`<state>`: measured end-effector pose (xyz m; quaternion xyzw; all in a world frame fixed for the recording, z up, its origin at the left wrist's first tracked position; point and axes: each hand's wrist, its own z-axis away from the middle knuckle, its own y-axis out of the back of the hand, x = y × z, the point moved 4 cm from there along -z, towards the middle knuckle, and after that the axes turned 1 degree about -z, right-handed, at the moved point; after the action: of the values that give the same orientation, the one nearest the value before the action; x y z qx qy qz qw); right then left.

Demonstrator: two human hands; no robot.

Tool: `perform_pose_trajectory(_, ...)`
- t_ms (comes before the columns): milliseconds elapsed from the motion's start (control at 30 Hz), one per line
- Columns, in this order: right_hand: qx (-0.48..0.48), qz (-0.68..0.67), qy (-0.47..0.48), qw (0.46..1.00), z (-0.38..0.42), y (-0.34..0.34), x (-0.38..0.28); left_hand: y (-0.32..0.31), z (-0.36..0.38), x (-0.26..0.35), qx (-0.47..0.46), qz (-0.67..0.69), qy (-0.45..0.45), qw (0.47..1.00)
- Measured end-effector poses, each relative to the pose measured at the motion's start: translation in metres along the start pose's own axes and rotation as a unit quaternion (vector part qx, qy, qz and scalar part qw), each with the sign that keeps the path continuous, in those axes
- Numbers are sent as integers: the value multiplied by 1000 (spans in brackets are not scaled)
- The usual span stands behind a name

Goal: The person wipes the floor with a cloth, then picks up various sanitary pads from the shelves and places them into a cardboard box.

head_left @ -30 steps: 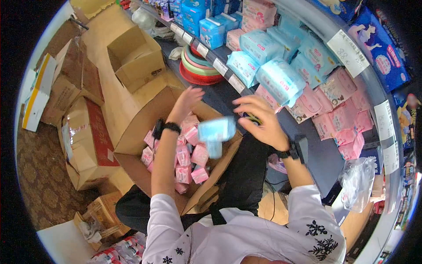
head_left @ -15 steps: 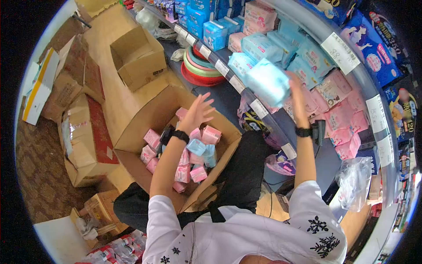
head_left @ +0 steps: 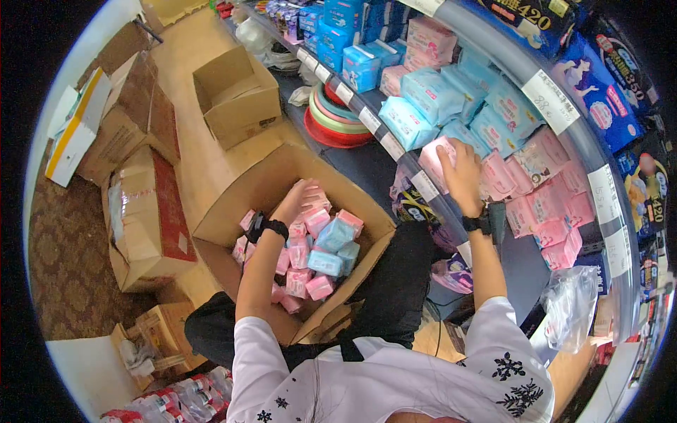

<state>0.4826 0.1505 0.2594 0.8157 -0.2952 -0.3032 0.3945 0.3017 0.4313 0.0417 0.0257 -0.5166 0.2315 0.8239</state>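
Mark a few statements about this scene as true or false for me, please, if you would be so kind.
The right hand touches a pink pack. True.
The left hand is at the plastic bag. False: the left hand is over packs in the nearest open box.
The nearest open box holds only pink packs. False: blue packs lie in it too.
The white shirt bears dark snowflakes. True.
The stacked basins are all green. False: some are red.

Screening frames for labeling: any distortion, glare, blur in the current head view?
Head view: fisheye bows the shelf edge and leaves black corners; highlights glint on the clear plastic bag; left hand and right hand look reasonably sharp.
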Motion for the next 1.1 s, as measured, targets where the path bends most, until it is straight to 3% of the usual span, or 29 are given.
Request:
perform_pose_trajectory(33,-1,-2,2,1000,-4,2,0,3,1,-3,3,1,0,1000)
perform_pose_trajectory(100,-102,-197,-25,975,-16,-1,2,6,-2,-2,-26,23,-28,999)
perform_pose_trajectory(133,-102,-198,-21,975,-21,10,-7,7,-3,1,-24,24,-31,999)
perform_pose_trajectory(167,-305,-410,-56,858,-17,11,-24,9,-6,4,-20,39,-21,999)
perform_pose_trajectory(200,-480,-579,-86,654,-9,12,-43,11,-8,6,-16,52,-11,998)
perform_pose_trajectory(233,-500,-611,-35,613,-11,4,-47,11,-6,13,-14,52,-14,998)
perform_pose_trajectory(267,-501,-611,-31,613,-18,-2,-53,10,-1,21,-12,61,-26,998)
perform_pose_trajectory(333,-296,-574,-54,761,-46,-13,-58,16,3,30,-7,73,-39,997)
perform_pose_trajectory(367,-252,-543,-28,800,-59,-23,-60,22,2,32,-5,79,-24,997)
perform_pose_trajectory(533,-178,-541,-50,821,-124,-75,-77,56,2,34,70,57,-30,995)
perform_pose_trajectory(600,-75,-507,-18,859,-164,-95,-77,83,3,23,150,-24,-43,988)
perform_pose_trajectory(667,-61,-481,-56,873,-200,-102,-85,89,19,-8,162,-159,-192,955)
perform_pose_trajectory(700,-30,-458,-20,888,-220,-108,-86,58,66,0,166,-359,-292,871)
perform_pose_trajectory(733,-3,-433,13,901,-237,-114,-86,17,106,7,118,-423,-243,865)
perform_pose_trajectory(833,-27,-424,-44,904,-269,-130,-91,-61,172,-95,-122,-442,-117,881)
perform_pose_trajectory(867,-29,-443,-73,893,-273,-134,-97,-84,197,-122,-31,-497,-106,861)
perform_pose_trajectory(933,-22,-445,-89,891,-283,-149,-96,-89,209,-156,59,-548,-96,829)
perform_pose_trajectory(1000,12,-403,-54,913,-287,-152,-95,-92,197,-181,44,-662,-179,726)
perform_pose_trajectory(1067,-6,-390,-39,920,-285,-148,-97,-69,188,-152,31,-642,-185,743)
perform_pose_trajectory(1100,-33,-397,-67,915,-285,-149,-96,-61,186,-155,-21,-645,-155,748)
